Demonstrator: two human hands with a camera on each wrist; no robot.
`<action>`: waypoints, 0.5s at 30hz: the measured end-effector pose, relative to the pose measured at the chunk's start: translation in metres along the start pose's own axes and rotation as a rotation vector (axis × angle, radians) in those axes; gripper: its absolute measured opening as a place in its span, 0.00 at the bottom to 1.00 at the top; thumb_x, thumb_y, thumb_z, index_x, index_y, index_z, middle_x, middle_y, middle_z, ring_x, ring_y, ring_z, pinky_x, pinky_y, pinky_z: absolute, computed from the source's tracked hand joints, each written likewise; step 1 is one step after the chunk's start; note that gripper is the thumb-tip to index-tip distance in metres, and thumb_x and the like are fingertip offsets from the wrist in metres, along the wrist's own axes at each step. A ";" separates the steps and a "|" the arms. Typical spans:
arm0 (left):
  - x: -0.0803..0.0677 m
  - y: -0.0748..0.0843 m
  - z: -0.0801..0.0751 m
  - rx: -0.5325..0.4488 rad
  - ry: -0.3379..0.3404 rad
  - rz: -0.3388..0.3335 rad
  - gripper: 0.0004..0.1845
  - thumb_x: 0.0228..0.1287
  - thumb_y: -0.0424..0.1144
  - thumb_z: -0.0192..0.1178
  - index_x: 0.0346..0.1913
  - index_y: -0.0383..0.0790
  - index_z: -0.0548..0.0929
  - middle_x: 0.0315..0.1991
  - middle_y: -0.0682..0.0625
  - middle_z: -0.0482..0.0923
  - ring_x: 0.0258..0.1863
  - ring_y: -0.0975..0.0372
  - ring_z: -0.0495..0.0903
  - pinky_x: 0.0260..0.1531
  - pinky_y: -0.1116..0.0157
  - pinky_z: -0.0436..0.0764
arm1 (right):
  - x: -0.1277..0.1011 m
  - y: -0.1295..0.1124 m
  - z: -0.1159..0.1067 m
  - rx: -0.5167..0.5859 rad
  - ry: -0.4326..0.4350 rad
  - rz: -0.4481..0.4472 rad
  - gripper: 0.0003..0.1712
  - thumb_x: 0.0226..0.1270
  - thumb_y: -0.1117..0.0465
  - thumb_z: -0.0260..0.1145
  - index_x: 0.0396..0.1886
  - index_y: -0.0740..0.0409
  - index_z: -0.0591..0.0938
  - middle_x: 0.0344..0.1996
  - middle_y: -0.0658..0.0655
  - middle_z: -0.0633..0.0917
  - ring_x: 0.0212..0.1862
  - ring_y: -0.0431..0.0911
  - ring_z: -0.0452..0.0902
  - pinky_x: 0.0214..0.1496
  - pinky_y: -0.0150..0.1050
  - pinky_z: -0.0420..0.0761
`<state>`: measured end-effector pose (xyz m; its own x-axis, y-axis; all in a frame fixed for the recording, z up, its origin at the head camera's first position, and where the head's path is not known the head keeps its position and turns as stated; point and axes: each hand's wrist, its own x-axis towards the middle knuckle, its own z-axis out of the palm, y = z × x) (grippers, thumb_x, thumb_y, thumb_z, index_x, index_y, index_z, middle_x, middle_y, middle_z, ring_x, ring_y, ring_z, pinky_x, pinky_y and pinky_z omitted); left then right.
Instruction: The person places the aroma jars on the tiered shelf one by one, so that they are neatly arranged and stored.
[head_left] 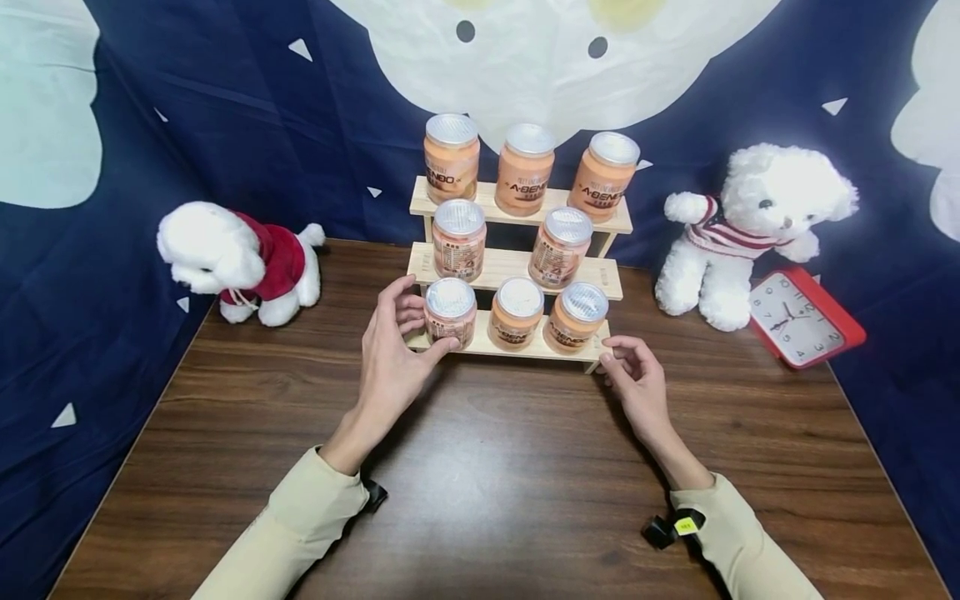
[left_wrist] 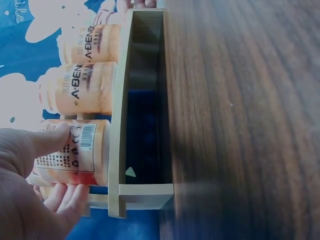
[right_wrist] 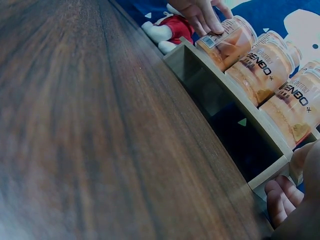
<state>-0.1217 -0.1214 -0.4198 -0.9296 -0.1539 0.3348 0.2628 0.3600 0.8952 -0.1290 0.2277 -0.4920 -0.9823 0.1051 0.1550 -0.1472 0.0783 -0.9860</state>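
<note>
A three-tier wooden shelf (head_left: 502,265) (left_wrist: 117,125) (right_wrist: 240,112) stands at the back of the table and carries several orange jars with silver lids. My left hand (head_left: 422,329) (left_wrist: 60,172) grips the leftmost jar (head_left: 450,315) (left_wrist: 75,152) (right_wrist: 227,42) on the bottom tier, thumb in front and fingers behind. That jar stands on its tier beside two others (head_left: 516,315) (head_left: 577,318). My right hand (head_left: 626,358) (right_wrist: 295,180) is at the shelf's right end, fingers loosely curled and holding nothing.
A white plush dog in a red top (head_left: 240,262) sits left of the shelf. A white teddy bear (head_left: 750,225) and a red clock (head_left: 802,317) lie to the right. The brown wooden table (head_left: 487,483) stretches toward me; a dark blue cloth hangs behind.
</note>
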 end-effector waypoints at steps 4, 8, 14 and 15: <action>0.001 -0.001 0.001 0.001 -0.003 0.007 0.55 0.48 0.21 0.87 0.80 0.34 0.69 0.60 0.37 0.82 0.56 0.50 0.85 0.63 0.60 0.89 | -0.001 -0.002 0.000 0.008 0.003 -0.004 0.13 0.79 0.77 0.65 0.58 0.80 0.79 0.33 0.50 0.86 0.29 0.38 0.81 0.27 0.25 0.80; 0.002 -0.002 0.002 -0.009 -0.003 0.017 0.54 0.50 0.20 0.85 0.80 0.34 0.69 0.61 0.37 0.81 0.57 0.49 0.85 0.63 0.59 0.89 | -0.001 -0.002 0.000 0.020 0.004 -0.013 0.13 0.79 0.77 0.64 0.58 0.81 0.78 0.33 0.49 0.86 0.29 0.39 0.81 0.27 0.25 0.81; 0.002 -0.004 0.002 -0.016 0.004 0.033 0.52 0.52 0.19 0.84 0.80 0.33 0.69 0.62 0.35 0.81 0.59 0.48 0.84 0.64 0.56 0.89 | 0.000 -0.003 0.000 0.028 -0.001 -0.012 0.13 0.79 0.78 0.65 0.58 0.81 0.78 0.33 0.51 0.86 0.30 0.39 0.82 0.28 0.26 0.81; 0.001 -0.004 0.002 -0.016 0.005 0.035 0.52 0.52 0.19 0.84 0.79 0.33 0.69 0.62 0.35 0.81 0.59 0.48 0.84 0.64 0.55 0.89 | 0.000 -0.002 0.000 0.028 -0.002 -0.011 0.13 0.78 0.78 0.65 0.58 0.81 0.78 0.33 0.51 0.86 0.30 0.39 0.82 0.28 0.26 0.82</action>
<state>-0.1245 -0.1214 -0.4235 -0.9184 -0.1464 0.3676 0.2995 0.3500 0.8876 -0.1285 0.2273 -0.4896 -0.9809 0.1022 0.1657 -0.1611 0.0518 -0.9856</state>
